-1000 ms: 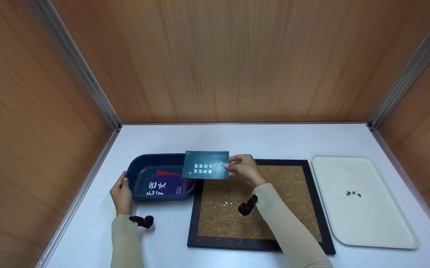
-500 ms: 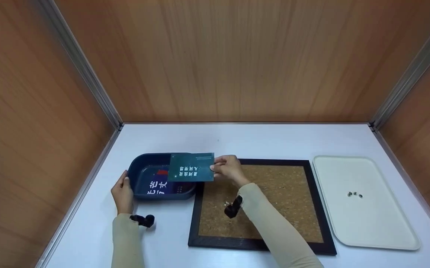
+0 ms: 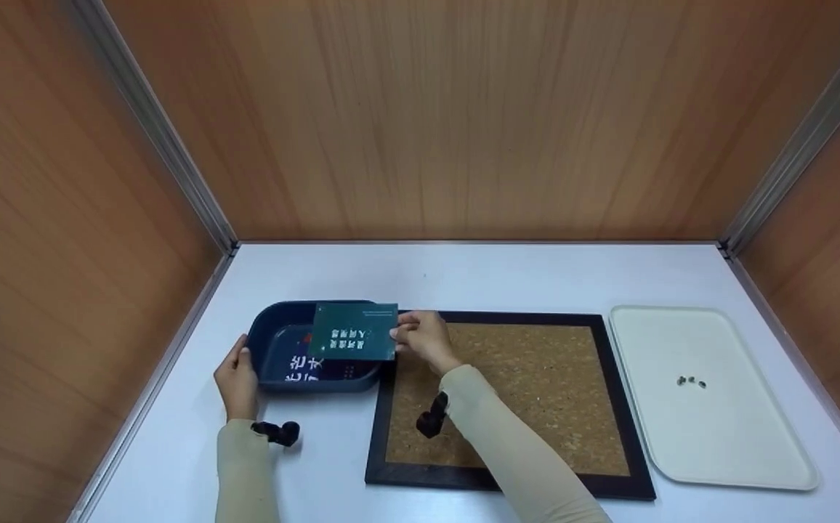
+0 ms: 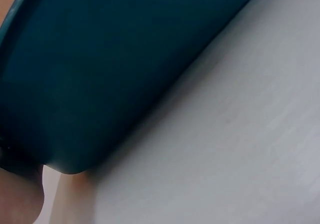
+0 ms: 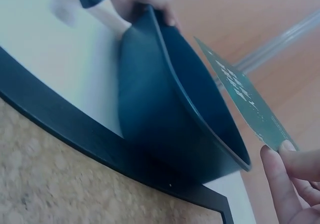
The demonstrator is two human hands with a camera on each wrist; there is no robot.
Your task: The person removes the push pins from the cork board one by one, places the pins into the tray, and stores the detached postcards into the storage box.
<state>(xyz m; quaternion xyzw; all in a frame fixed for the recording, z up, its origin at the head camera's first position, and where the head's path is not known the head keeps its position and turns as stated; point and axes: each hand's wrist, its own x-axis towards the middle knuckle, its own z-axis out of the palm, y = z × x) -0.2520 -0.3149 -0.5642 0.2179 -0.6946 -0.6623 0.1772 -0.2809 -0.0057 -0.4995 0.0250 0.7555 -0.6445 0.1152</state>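
My right hand (image 3: 426, 340) pinches a dark green card (image 3: 354, 332) with white lettering by its right edge, thumb against fingers. The card hangs over a dark blue plastic basin (image 3: 269, 369), above its rim in the right wrist view. At the basin's left end my left hand (image 3: 237, 381) holds the wall, its fingers at the rim. Inside the basin lies a purple card (image 3: 333, 369) with white characters, partly hidden by the green one. The left wrist view shows mostly the basin's outer wall (image 4: 110, 59).
A cork board (image 3: 536, 392) with a dark frame lies right of the basin, under my right forearm; the basin's right end meets its frame. Farther right is a pale tray (image 3: 718, 436) with a few small metallic pieces (image 3: 692, 380). Wooden panels (image 3: 463, 131) stand behind and beside the table.
My right hand has carried the green card left and slightly nearer, from the basin's right end to over its middle. The left hand stays on the basin.
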